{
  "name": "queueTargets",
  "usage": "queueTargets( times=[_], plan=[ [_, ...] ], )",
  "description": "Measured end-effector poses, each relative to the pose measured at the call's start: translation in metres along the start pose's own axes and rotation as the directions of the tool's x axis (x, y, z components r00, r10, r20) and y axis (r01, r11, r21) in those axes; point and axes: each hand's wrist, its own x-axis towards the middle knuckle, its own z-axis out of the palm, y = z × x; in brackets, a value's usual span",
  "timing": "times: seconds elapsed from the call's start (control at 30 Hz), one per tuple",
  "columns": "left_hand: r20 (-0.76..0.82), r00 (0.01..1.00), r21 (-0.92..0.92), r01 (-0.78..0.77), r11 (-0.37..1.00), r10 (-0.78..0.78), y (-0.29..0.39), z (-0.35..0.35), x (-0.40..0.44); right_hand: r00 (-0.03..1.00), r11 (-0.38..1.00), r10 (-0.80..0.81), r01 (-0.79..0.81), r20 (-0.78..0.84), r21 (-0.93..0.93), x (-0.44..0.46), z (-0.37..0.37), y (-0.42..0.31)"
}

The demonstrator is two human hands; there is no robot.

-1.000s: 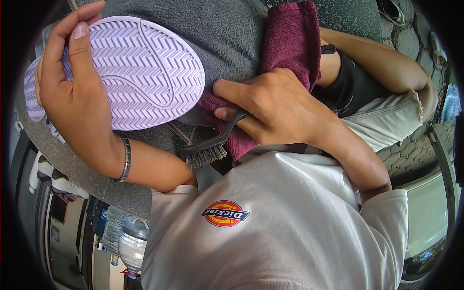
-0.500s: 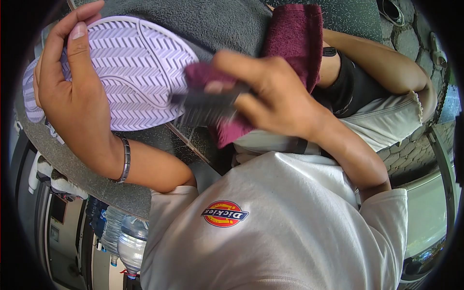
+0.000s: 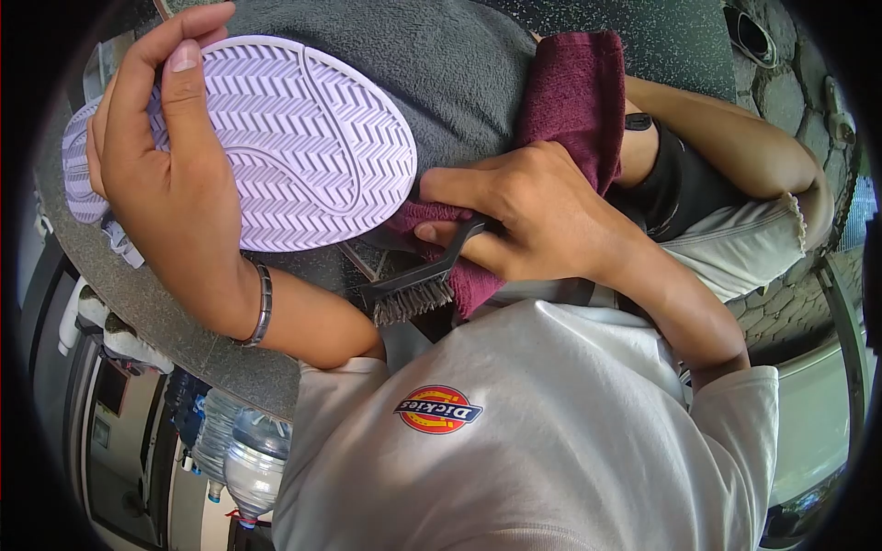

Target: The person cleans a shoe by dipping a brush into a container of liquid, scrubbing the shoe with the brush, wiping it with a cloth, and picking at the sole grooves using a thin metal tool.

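Note:
My left hand (image 3: 175,179), a dark bracelet on its wrist, grips a shoe (image 3: 308,147) around the middle; the pale lilac sole with its zigzag tread faces up. In my right hand (image 3: 542,211) is a black-handled brush (image 3: 413,294), its grey bristles pointing down, just below and right of the sole and apart from it. A maroon cloth (image 3: 574,110) runs under my right hand, and part of it shows by the fingers. Beneath the shoe and cloth lies a dark grey towel (image 3: 441,73).
A speckled dark table (image 3: 671,41) extends behind the towel. Bare skin and light frayed shorts (image 3: 744,243) show at the right. Large clear water bottles (image 3: 253,468) stand at lower left. Footwear (image 3: 751,39) lies on the stone floor (image 3: 781,101) at upper right.
The brush swept left to the sole's edge in a blur, then came back off it with my right hand. The whole view has shifted slightly; my left hand keeps its grip.

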Motion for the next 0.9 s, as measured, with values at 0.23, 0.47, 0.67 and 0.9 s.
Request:
queueTargets(
  times=[0.23,0.47,0.67,0.9],
  plan=[
    [-0.011,1.0,-0.041,0.014,0.999,-0.014,-0.0022,0.001,-0.0007,0.999,1.0,-0.006,0.007,-0.036,0.021,-0.0007,-0.0002,-0.0002],
    [-0.021,1.0,-0.039,-0.006,0.999,0.006,-0.0036,0.0016,-0.0011,0.991,0.995,-0.067,0.075,-0.114,0.062,-0.0018,0.0024,0.0038],
    [-0.018,1.0,-0.034,0.006,0.999,-0.007,-0.0046,0.0012,-0.0025,0.995,0.997,-0.06,0.064,-0.079,0.044,-0.0025,-0.0012,0.0033],
    [-0.01,1.0,-0.028,0.002,1.0,-0.002,-0.0054,-0.0006,-0.0018,0.99,0.993,-0.091,0.098,-0.107,0.064,-0.002,0.0002,0.0052]
  ],
)
